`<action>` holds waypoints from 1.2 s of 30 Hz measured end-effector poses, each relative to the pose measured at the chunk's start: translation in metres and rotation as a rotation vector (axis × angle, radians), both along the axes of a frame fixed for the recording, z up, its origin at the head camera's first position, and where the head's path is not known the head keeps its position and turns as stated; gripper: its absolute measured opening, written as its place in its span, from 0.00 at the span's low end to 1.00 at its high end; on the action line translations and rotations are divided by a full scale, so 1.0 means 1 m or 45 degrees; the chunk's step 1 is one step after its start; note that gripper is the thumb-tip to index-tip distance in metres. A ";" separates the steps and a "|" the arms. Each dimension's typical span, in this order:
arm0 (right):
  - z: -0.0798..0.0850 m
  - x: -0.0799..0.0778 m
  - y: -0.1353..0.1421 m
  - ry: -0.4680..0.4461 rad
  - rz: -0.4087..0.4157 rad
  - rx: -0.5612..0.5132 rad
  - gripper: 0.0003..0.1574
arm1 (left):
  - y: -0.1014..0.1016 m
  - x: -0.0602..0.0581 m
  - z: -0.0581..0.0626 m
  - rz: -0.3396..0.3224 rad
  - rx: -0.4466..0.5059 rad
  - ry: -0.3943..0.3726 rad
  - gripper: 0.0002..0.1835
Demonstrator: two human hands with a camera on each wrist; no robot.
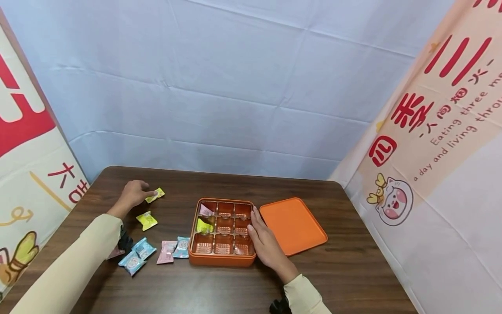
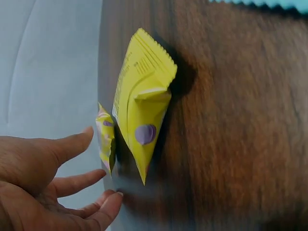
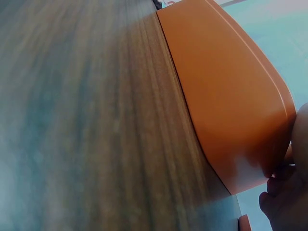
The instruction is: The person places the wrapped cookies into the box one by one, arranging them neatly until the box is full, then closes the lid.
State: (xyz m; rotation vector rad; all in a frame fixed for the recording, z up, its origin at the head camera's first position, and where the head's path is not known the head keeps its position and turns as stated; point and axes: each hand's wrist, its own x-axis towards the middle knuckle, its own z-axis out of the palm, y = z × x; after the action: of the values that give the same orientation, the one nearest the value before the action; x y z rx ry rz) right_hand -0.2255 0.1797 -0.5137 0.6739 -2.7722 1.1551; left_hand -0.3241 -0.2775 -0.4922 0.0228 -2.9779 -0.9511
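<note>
Beyond the other candies, my left hand [image 1: 135, 192] reaches to a small yellow wrapped candy [image 1: 155, 195]. In the left wrist view, its thumb and spread fingers are around that candy's near end, with a gap visible. A second yellow candy [image 1: 147, 220] lies closer to me. Against the right side of an orange box [image 1: 223, 261] rests my right hand [image 1: 268, 244], fingers extended along the wall and thumb over the rim. The box has a compartmented insert; a pink candy [image 1: 205, 210] and a yellow-green candy [image 1: 204, 226] sit in its left column.
An orange lid [image 1: 294, 226] lies right of the box. Left of the box are a blue candy [image 1: 182, 247] and a pink candy [image 1: 167, 251]. Two more blue candies [image 1: 138, 256] lie by the left forearm, which partly hides another pink one [image 1: 116, 253].
</note>
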 end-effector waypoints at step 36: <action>0.000 0.001 -0.001 -0.008 -0.001 0.010 0.38 | 0.006 -0.005 -0.002 0.026 0.180 -0.016 0.14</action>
State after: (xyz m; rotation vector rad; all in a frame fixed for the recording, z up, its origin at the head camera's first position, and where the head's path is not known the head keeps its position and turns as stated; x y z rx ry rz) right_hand -0.2244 0.1790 -0.5142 0.6711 -2.7833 1.1481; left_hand -0.3293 -0.2711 -0.4940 0.0609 -2.9093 -1.1616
